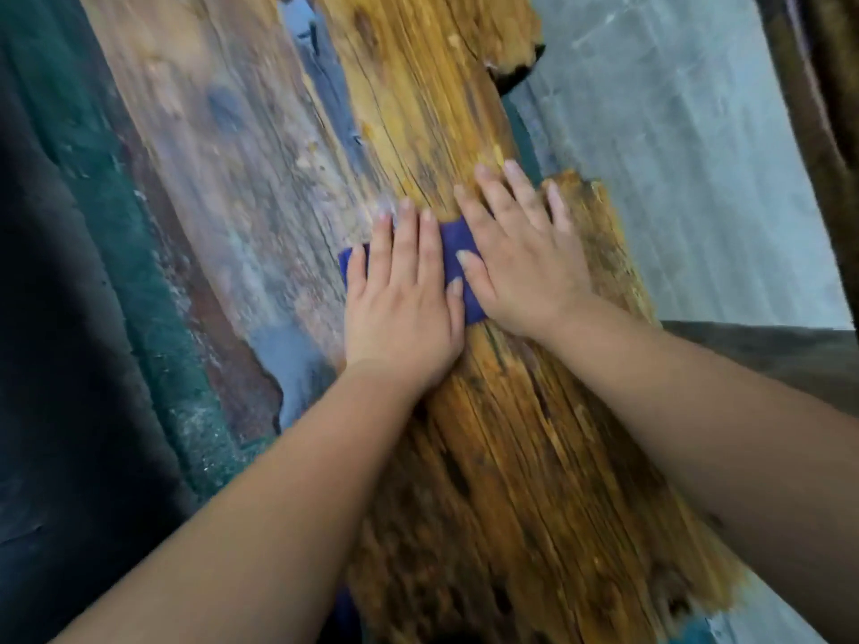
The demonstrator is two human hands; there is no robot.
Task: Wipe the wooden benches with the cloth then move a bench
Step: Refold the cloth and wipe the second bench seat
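Rough, splintered yellow-brown planks of the wooden bench (502, 457) run away from the viewer, their grain cracked and weathered. Midway along the tabletop, the left hand (404, 313) and right hand (525, 267) press flat, fingers (516, 183) straight and released, on a folded blue cloth (458, 253). Beyond lies a grey, paint-worn plank (223, 155).

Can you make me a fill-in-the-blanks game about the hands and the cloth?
1. The cloth is coloured ____.
2. Pressing the cloth flat are ____ hands: the left hand and the right hand.
3. The cloth lies on a bench made of ____.

Missing words: blue; two; wood
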